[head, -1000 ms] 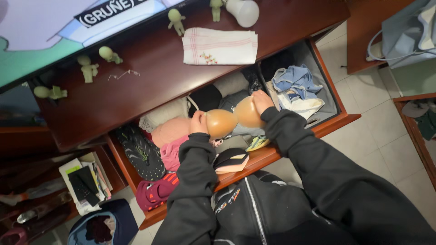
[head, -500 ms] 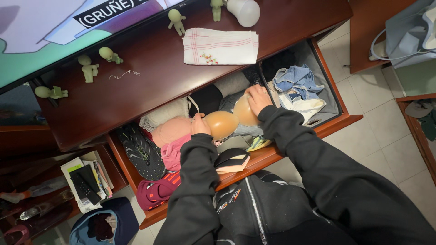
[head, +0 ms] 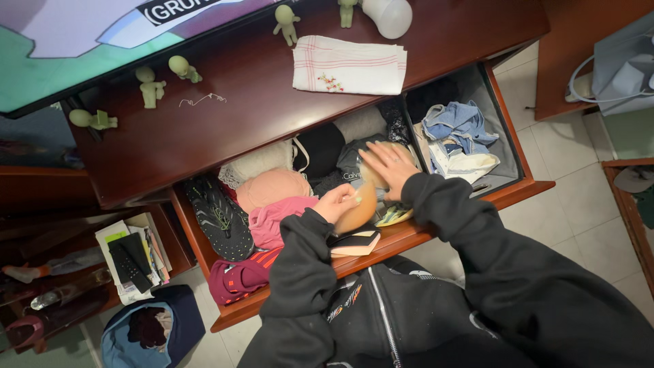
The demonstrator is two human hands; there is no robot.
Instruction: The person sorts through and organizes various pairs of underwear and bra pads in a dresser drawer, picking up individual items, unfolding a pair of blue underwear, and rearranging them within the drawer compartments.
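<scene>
A person in a black hooded jacket leans over an open wooden drawer (head: 381,247) packed with folded underwear, both hands on a pair of tan silicone cups (head: 361,208) lying near the drawer's front edge, just right of centre. The left hand (head: 338,202) curls closed around the near cup, fingers gripping its rim; the right hand (head: 388,167) lies flat and open, palm pressing down on the far cup. A pink garment (head: 276,221) sits just left of the cups, and a grey fabric bin (head: 507,153) of blue and white clothing fills the drawer's right end. A folded white cloth (head: 349,65) rests on the dresser top beyond. The cups look soft and slick; squeezed unevenly, they could slip toward the front edge or snag the crowded garments beside them
</scene>
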